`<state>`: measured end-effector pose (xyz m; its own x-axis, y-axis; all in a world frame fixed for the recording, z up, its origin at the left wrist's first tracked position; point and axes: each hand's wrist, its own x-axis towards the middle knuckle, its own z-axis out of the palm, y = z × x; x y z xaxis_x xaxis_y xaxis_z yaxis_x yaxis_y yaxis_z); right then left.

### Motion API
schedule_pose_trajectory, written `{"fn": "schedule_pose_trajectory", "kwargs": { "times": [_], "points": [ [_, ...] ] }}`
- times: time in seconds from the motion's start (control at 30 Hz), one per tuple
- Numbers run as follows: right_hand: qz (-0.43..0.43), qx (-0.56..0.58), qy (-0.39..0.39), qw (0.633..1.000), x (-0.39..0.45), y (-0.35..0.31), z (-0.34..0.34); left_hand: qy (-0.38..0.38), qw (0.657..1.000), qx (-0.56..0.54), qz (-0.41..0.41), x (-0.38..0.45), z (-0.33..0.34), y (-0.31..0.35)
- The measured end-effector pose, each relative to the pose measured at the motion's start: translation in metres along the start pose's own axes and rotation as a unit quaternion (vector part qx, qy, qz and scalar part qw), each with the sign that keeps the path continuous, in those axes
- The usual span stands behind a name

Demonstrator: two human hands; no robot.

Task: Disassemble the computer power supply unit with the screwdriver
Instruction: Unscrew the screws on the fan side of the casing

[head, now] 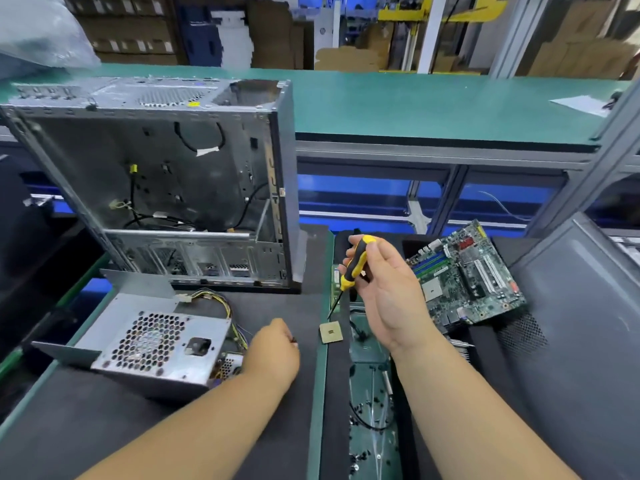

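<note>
The power supply unit [152,344] lies on the table [263,306], long side running left to right. The left hand [273,348], just right of it, pinches something tiny. The right hand [384,289], farther right, grips the screwdriver [353,268], tip down.

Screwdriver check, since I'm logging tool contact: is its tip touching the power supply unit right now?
No, the screwdriver is held up in the right hand, well apart from the power supply unit.
</note>
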<state>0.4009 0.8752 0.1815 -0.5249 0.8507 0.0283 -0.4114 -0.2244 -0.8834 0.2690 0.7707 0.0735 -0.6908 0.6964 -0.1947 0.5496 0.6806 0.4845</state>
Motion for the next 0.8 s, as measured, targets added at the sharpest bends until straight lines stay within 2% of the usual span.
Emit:
{"fn": "schedule_pose_trajectory", "kwargs": {
  "times": [0.13, 0.4, 0.6, 0.8],
  "points": [
    [0.012, -0.008, -0.016, 1.0, 0.0, 0.002, -0.009, 0.032, 0.998, -0.007, -0.057, 0.005, 0.012, -0.01],
    [0.026, -0.035, -0.037, 0.998, 0.0, 0.004, -0.016, 0.036, 0.999, 0.02, -0.026, 0.002, 0.013, -0.008],
    [0.011, -0.024, -0.049, 0.998, 0.0, 0.005, -0.008, 0.064, 0.995, -0.044, 0.061, -0.025, -0.017, 0.004],
    [-0.015, 0.028, -0.062, 0.998, -0.01, 0.003, 0.024, 0.073, 0.971, -0.078, 0.212, -0.056, -0.069, 0.025]
  ]
}}
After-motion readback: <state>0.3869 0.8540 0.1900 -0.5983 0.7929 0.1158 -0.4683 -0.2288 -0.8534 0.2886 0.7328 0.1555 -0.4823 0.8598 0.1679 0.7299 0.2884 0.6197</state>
